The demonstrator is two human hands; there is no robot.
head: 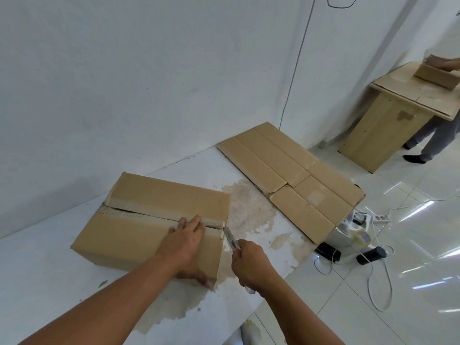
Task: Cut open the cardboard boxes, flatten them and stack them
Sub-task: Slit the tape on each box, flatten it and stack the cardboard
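A closed brown cardboard box [139,230] stands on the white table [44,277], its taped top seam split along most of its length. My left hand [185,245] lies flat on the box top near the right end of the seam, fingers straight, thumb over the near edge. My right hand [249,263] grips a utility knife [231,239], its blade at the seam's right end at the box corner. A flattened cardboard box [291,175] lies on the table's far right part, overhanging the edge.
The table top has a worn patch [249,212] right of the box. On the tiled floor lie a power strip [378,217], cables, a tape roll [362,236] and dark cylinders. Far right, another person handles a box [438,75] on a wooden stand [383,130].
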